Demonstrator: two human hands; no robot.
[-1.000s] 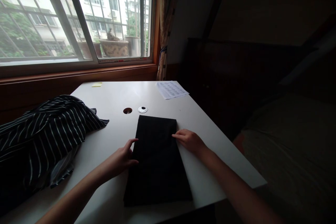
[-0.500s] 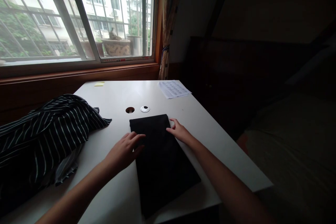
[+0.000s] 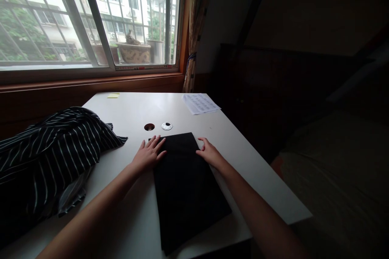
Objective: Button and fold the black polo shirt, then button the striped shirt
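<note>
Head view, left hand [image 3: 149, 154] flat, right hand [image 3: 209, 153] (seemingly flat) on cloth [image 3: 185, 186]

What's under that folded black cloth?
The black cloth lies flat on the white table, left hand and right hand at its far end. Anything beneath it is hidden.

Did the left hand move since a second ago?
Yes. The left hand slid away along the black cloth's left edge, closer to the round hole in the table.
</note>
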